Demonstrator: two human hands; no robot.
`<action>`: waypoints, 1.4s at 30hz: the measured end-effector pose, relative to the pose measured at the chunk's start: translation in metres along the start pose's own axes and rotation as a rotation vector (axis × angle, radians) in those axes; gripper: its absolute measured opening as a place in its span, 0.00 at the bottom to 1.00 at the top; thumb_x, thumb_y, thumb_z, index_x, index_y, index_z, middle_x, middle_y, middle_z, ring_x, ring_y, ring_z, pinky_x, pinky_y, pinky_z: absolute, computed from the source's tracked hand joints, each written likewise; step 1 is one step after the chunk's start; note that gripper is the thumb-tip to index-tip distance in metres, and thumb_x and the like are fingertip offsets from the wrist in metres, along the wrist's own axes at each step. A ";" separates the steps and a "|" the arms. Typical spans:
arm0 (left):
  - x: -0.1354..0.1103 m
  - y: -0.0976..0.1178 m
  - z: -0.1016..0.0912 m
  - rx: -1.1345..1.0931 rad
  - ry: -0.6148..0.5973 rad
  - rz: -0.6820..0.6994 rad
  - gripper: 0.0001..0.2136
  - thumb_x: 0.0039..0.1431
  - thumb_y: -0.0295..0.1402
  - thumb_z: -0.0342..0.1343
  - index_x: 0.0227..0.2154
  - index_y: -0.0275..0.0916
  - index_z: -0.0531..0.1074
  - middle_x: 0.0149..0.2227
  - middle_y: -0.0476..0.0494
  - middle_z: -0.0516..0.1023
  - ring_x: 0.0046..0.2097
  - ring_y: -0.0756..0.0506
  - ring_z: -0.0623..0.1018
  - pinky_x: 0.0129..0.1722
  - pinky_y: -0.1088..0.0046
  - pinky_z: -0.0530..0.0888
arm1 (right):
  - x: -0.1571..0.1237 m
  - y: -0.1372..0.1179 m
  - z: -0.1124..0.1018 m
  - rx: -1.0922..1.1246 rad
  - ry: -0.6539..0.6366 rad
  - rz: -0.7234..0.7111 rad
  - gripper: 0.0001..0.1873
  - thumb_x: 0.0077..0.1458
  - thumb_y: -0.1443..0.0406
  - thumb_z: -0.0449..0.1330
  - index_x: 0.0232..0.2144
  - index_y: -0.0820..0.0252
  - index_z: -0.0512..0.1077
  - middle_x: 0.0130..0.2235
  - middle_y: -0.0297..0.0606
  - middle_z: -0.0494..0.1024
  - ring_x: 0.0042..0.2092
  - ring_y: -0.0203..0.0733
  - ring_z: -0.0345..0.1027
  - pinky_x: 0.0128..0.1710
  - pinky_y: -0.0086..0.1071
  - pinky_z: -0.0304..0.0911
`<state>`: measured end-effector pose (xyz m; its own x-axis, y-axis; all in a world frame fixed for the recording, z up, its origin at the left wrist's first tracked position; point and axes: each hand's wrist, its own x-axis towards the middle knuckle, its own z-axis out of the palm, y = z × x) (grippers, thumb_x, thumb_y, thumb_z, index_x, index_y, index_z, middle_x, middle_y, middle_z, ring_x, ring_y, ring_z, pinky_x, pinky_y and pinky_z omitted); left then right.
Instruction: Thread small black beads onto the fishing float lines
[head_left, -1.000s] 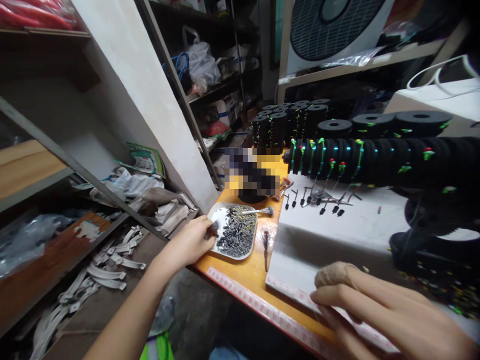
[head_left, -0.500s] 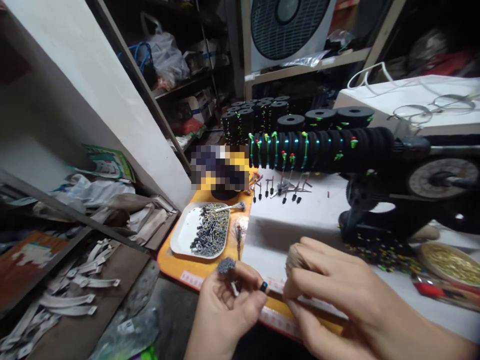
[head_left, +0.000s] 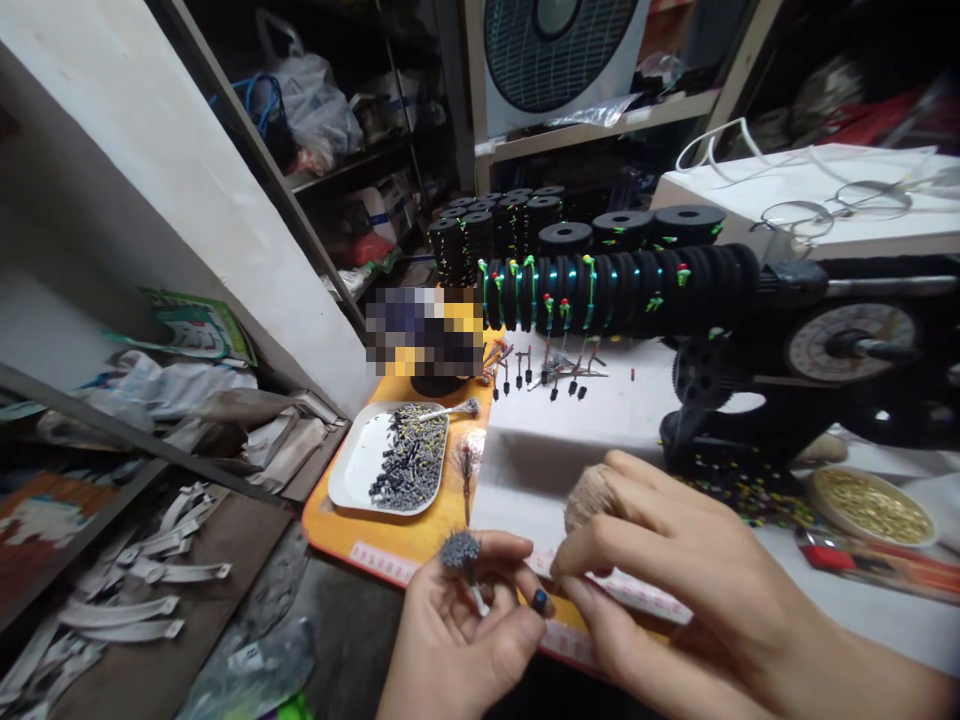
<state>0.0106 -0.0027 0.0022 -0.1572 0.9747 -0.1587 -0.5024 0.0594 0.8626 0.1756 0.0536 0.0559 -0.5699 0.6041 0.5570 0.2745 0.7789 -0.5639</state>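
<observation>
My left hand (head_left: 472, 625) is closed, with a bundle of thin strands with grey tips and a white stem (head_left: 460, 552) resting between its fingers. Between the thumb and a fingertip it pinches a small dark cylinder with a bluish end (head_left: 539, 600). My right hand (head_left: 675, 580) is just to the right, thumb and index finger pressed together close to that cylinder. Anything thin in this pinch is too small to make out. A tan wrapping (head_left: 591, 497) covers one of the right fingers.
A white tray (head_left: 346, 470) of small grey, black and yellow pieces sits on the orange board (head_left: 319, 515). A black machine (head_left: 720, 360) carries a roller of foam discs (head_left: 622, 290) wound with line. A bowl of gold bits (head_left: 874, 505) and a red-handled tool (head_left: 832, 550) lie at right.
My left hand and the small cylinder have shifted slightly right and down, closer to my right fingertips. The whole scene has slid a little left as the camera turned.
</observation>
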 end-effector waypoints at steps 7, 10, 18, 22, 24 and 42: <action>-0.003 0.001 0.002 -0.023 0.006 0.005 0.14 0.39 0.35 0.78 0.31 0.41 0.84 0.25 0.49 0.83 0.27 0.55 0.77 0.31 0.86 0.72 | -0.002 0.004 0.000 -0.022 -0.006 -0.003 0.12 0.56 0.76 0.53 0.26 0.60 0.71 0.27 0.36 0.69 0.31 0.38 0.60 0.28 0.30 0.57; -0.003 0.002 0.003 -0.022 0.012 0.002 0.14 0.39 0.35 0.78 0.31 0.41 0.84 0.25 0.49 0.82 0.27 0.55 0.77 0.31 0.87 0.72 | -0.002 0.003 0.001 -0.020 -0.013 -0.007 0.12 0.56 0.75 0.53 0.26 0.60 0.71 0.27 0.36 0.69 0.31 0.38 0.60 0.28 0.30 0.57; -0.002 0.002 0.002 -0.020 -0.004 0.004 0.13 0.40 0.35 0.77 0.31 0.42 0.84 0.25 0.49 0.82 0.27 0.55 0.77 0.31 0.87 0.72 | -0.003 0.003 0.001 -0.026 -0.036 0.001 0.11 0.57 0.75 0.53 0.26 0.61 0.71 0.28 0.36 0.69 0.31 0.38 0.59 0.28 0.30 0.56; -0.003 0.003 0.003 -0.021 -0.001 -0.008 0.13 0.39 0.35 0.78 0.31 0.42 0.84 0.25 0.49 0.82 0.27 0.55 0.77 0.31 0.87 0.72 | -0.004 0.002 0.001 -0.023 -0.026 0.002 0.12 0.57 0.75 0.53 0.25 0.60 0.70 0.27 0.36 0.68 0.31 0.39 0.59 0.28 0.31 0.56; -0.003 0.004 0.003 -0.019 0.000 -0.012 0.13 0.39 0.35 0.78 0.30 0.42 0.84 0.25 0.49 0.82 0.27 0.55 0.77 0.31 0.87 0.72 | -0.003 0.002 0.001 -0.024 -0.012 0.002 0.12 0.57 0.75 0.52 0.26 0.60 0.71 0.27 0.36 0.68 0.31 0.39 0.60 0.28 0.31 0.56; 0.002 -0.007 -0.009 0.137 0.086 0.085 0.15 0.40 0.28 0.75 0.34 0.43 0.83 0.26 0.51 0.78 0.22 0.58 0.63 0.27 0.87 0.68 | -0.010 0.013 0.000 -0.331 -0.154 -0.255 0.14 0.71 0.65 0.50 0.47 0.63 0.75 0.32 0.39 0.76 0.31 0.41 0.68 0.25 0.32 0.67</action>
<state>0.0065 -0.0028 -0.0089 -0.2693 0.9559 -0.1175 -0.3649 0.0117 0.9310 0.1852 0.0583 0.0432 -0.7537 0.3729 0.5412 0.3289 0.9269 -0.1807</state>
